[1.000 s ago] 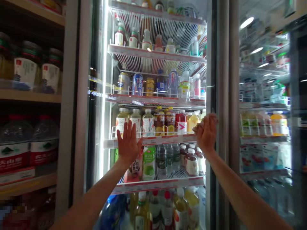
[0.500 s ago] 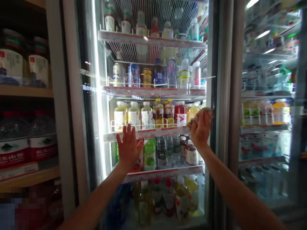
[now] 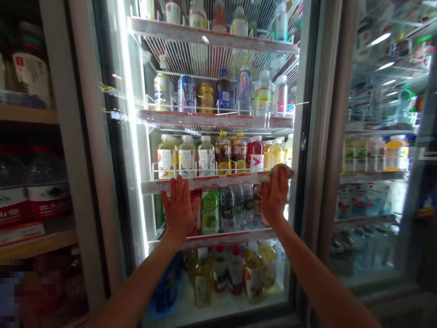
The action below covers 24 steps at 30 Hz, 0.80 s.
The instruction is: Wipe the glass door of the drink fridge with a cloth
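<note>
I face the glass door (image 3: 218, 91) of a lit drinks cooler. My left hand (image 3: 179, 209) lies flat against the glass, fingers stretched upward, over the lower middle shelf. My right hand (image 3: 275, 196) presses a crumpled brownish cloth (image 3: 282, 169) on the glass near the door's right frame (image 3: 303, 150), at the height of the shelf edge (image 3: 205, 182). Behind the glass stand rows of bottles (image 3: 208, 157) and cans (image 3: 186, 93) on wire shelves.
Wooden shelves (image 3: 30, 116) with large water bottles (image 3: 44, 191) stand to the left. A second glass-door cooler (image 3: 378, 136) with drinks is on the right. More bottles (image 3: 239, 273) fill the cooler's bottom.
My right hand with the cloth has slid down and left across the glass. The left hand stays flat on the door. The view has shifted down and right.
</note>
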Tool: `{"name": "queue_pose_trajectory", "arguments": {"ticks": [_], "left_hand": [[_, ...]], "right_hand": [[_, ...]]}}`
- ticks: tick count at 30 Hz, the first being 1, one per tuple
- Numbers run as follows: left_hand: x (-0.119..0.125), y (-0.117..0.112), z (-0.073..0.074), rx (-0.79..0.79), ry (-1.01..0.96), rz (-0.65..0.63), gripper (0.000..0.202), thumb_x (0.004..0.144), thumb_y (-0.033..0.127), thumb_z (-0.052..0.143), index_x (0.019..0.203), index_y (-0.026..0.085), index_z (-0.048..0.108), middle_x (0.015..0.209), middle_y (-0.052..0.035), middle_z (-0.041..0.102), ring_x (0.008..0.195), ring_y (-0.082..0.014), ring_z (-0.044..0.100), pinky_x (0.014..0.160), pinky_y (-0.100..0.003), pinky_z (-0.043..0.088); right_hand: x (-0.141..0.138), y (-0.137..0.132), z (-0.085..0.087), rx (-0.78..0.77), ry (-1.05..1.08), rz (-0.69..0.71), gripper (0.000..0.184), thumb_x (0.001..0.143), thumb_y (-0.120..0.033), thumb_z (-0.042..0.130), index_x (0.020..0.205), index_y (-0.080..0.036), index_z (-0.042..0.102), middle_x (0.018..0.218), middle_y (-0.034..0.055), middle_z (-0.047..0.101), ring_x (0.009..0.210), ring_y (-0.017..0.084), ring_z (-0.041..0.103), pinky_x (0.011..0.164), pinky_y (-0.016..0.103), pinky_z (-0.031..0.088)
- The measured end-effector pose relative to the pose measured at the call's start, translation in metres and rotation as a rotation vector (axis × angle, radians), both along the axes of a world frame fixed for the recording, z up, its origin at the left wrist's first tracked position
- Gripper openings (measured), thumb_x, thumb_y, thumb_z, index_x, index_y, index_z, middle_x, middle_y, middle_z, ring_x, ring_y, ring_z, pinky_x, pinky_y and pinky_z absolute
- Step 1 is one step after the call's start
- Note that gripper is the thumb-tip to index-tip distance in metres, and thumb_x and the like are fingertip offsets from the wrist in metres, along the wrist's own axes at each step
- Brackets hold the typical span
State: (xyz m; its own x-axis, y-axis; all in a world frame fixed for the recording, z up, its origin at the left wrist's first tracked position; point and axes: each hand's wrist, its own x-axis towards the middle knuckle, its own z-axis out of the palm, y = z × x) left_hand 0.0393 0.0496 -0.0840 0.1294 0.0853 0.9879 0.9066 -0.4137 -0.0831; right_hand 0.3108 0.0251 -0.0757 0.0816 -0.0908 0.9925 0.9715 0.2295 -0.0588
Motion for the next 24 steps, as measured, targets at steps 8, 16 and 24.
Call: {"name": "queue_pose_trajectory", "arguments": {"ticks": [8, 16, 24], "left_hand": [[0.007, -0.014, -0.036, -0.046, 0.085, -0.007, 0.071, 0.09, 0.036, 0.041, 0.146, 0.019, 0.001, 0.15, -0.0142, 0.02, 0.141, -0.0235, 0.008, 0.113, -0.051, 0.009], [0.033, -0.019, -0.071, -0.075, 0.134, -0.055, 0.072, 0.089, 0.035, 0.047, 0.146, 0.017, 0.006, 0.146, -0.0141, 0.03, 0.14, -0.0215, 0.009, 0.114, -0.049, 0.0], [0.036, -0.014, -0.076, -0.099, 0.098, -0.082, 0.073, 0.089, 0.035, 0.047, 0.146, 0.019, 0.003, 0.148, -0.0122, 0.024, 0.14, -0.0219, 0.011, 0.115, -0.048, -0.001]], "right_hand": [[0.01, -0.01, -0.036, -0.155, -0.281, -0.034, 0.064, 0.091, -0.024, 0.042, 0.146, -0.031, 0.011, 0.147, 0.0082, 0.035, 0.137, 0.027, 0.028, 0.105, 0.052, 0.034], [0.01, -0.015, -0.073, -0.189, -0.287, 0.004, 0.067, 0.089, -0.022, 0.041, 0.147, -0.031, 0.008, 0.151, 0.0071, 0.026, 0.139, 0.027, 0.021, 0.106, 0.053, 0.034], [0.052, -0.018, -0.091, -0.09, 0.039, -0.079, 0.062, 0.09, -0.023, 0.038, 0.147, -0.023, 0.014, 0.151, 0.0122, 0.022, 0.138, 0.03, 0.023, 0.106, 0.058, 0.03]]}}
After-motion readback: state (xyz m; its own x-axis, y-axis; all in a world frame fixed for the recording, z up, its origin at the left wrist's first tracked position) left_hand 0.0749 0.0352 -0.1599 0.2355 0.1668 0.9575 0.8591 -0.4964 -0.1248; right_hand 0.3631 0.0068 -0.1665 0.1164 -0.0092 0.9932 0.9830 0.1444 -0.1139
